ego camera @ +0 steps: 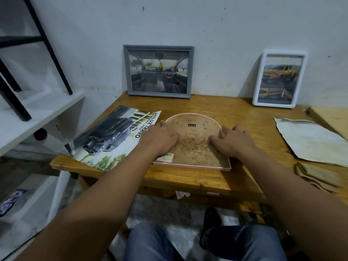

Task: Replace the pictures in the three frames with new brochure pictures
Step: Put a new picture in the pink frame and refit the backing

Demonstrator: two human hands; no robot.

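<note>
From where I sit, the work looks to be on the third frame: the brochure (113,136) lies at the left of the counter (244,129), its car cover face up and one corner running under my left hand. Just right of it the arched pink frame (192,144) lies face down near the front edge, its stained backing board up and a small metal hanger near the curved top. The left hand (162,138) rests on the frame's left side, fingers loosely bent with the tips pressing the board and the outer fingers over the rim; it pinches nothing I can make out. The right hand (231,140) mirrors it on the right side, thumb and fingertips pressing the backing, the other fingers draped over the edge. Both forearms reach straight forward from below. I judge the backing is either being pressed home or about to be lifted, and I cannot tell which; the next move calls for finding its retaining tabs, which I cannot see. Behind, the grey frame (158,71) and, further right, the white frame (280,78) lean against the wall, each showing a car picture.
</note>
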